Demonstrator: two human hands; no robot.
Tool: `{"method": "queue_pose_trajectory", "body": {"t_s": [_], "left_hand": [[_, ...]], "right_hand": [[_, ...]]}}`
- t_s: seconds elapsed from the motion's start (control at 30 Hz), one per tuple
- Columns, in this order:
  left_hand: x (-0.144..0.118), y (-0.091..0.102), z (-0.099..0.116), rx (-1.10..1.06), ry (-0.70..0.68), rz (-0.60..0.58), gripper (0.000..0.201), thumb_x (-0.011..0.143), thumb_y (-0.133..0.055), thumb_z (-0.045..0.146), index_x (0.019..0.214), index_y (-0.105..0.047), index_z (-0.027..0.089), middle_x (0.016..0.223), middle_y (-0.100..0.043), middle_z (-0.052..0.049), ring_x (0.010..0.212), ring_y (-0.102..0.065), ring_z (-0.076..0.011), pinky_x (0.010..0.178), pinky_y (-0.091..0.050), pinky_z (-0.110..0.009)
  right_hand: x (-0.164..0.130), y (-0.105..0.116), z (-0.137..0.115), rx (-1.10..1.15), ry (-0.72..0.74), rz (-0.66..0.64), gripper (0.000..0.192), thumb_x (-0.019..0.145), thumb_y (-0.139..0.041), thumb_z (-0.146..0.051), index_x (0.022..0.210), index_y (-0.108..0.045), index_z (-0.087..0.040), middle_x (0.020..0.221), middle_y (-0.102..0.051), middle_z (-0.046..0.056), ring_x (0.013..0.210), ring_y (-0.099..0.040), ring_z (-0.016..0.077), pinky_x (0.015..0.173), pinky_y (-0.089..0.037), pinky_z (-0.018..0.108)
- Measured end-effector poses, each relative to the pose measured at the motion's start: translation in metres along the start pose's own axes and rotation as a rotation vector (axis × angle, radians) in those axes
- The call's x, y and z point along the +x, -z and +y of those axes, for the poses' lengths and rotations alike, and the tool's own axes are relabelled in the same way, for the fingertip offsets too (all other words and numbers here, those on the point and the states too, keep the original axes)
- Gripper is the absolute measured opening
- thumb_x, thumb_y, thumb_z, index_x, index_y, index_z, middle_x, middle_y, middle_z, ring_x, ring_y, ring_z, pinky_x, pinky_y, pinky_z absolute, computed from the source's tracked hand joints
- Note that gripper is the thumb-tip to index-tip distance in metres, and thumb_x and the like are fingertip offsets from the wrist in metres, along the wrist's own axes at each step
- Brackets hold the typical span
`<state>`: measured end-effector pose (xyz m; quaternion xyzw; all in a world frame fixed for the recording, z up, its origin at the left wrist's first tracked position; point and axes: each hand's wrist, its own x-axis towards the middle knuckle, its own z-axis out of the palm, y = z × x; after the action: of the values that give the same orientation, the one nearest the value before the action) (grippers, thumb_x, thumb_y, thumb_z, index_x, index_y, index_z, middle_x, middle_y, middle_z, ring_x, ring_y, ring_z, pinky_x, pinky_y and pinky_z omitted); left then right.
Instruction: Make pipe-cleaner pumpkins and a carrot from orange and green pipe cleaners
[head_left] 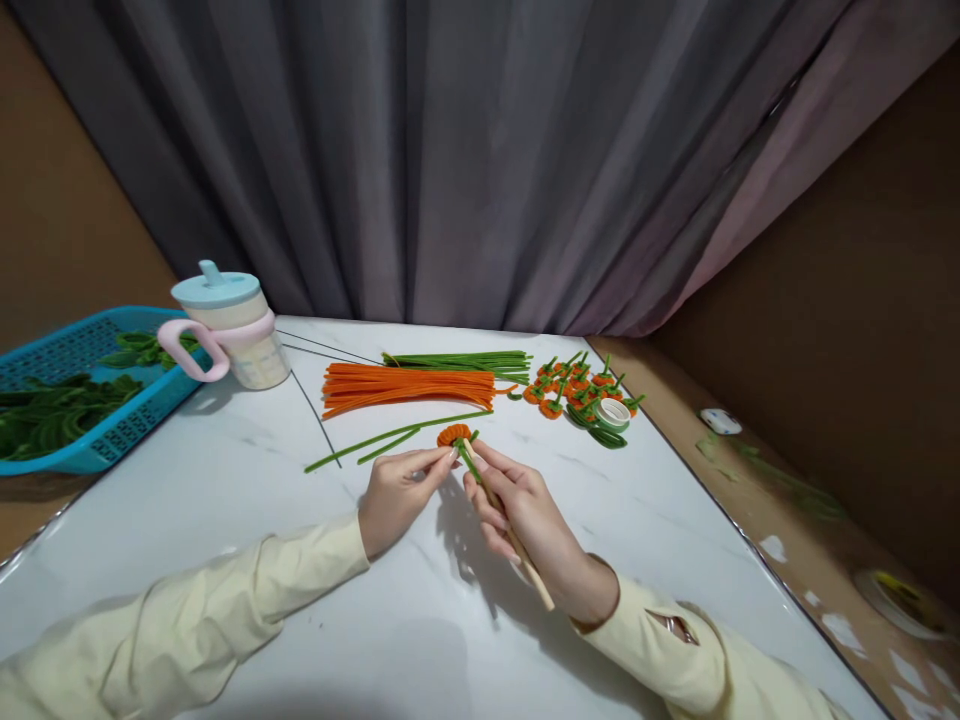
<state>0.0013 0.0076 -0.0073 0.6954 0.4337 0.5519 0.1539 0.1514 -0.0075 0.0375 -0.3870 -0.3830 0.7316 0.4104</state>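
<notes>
One wooden stick (531, 571), diagonal, toward orange piece (453, 434)

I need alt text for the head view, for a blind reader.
A left hand pinches a small orange piece over a white table; the right hand holds a wooden stick close to it. Beyond lie orange stems and green stems.

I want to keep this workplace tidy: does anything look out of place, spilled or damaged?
White, irregular scraps lie scattered on the brown surface right of the white marbled table, looking like dropped litter. The pale-yellow right sleeve gapes near the wrist; whether slit or tear, I cannot tell.
</notes>
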Motion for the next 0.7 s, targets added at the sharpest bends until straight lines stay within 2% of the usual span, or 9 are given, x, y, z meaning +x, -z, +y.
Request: {"method": "queue_pose_trajectory", "body": {"t_s": [0.13,0.3,0.47,0.7], "left_hand": [[0.0,0.0,0.0,0.017,-0.026,0.0,0.014,0.083,-0.061,0.017,0.079,-0.074,0.013,0.074,-0.074,-0.003,0.059,-0.068,-0.0124,0.06,-0.053,-0.015],[0.001,0.0,-0.002,0.025,-0.063,0.011,0.015,0.083,-0.06,0.02,0.079,-0.074,0.015,0.075,-0.074,-0.004,0.062,-0.069,-0.0148,0.06,-0.054,-0.019],[0.004,0.003,0.003,0.021,0.109,-0.042,0.02,0.084,-0.059,0.027,0.077,-0.075,0.017,0.079,-0.075,-0.003,0.065,-0.069,-0.0159,0.064,-0.054,-0.02],[0.011,0.006,0.012,-0.116,0.333,-0.107,0.022,0.082,-0.059,0.031,0.075,-0.074,0.017,0.07,-0.073,-0.001,0.054,-0.062,-0.0125,0.056,-0.051,-0.019]], "right_hand": [[0.001,0.003,0.003,-0.091,-0.006,-0.029,0.027,0.082,-0.057,-0.042,0.088,-0.058,-0.015,0.05,-0.042,-0.009,0.025,-0.031,0.0027,0.022,-0.028,0.015],[0.003,0.005,0.001,-0.061,0.007,-0.016,0.038,0.079,-0.061,-0.04,0.108,-0.058,-0.015,0.058,-0.051,-0.007,0.027,-0.033,0.0025,0.022,-0.031,0.016],[0.001,0.004,-0.003,-0.01,0.005,-0.008,0.047,0.079,-0.064,-0.037,0.121,-0.055,-0.018,0.06,-0.052,-0.007,0.031,-0.034,0.0029,0.023,-0.033,0.015],[0.002,0.007,-0.002,-0.119,0.057,-0.049,0.035,0.082,-0.059,-0.04,0.108,-0.062,-0.017,0.054,-0.049,-0.007,0.029,-0.035,0.0042,0.024,-0.035,0.018]]}}
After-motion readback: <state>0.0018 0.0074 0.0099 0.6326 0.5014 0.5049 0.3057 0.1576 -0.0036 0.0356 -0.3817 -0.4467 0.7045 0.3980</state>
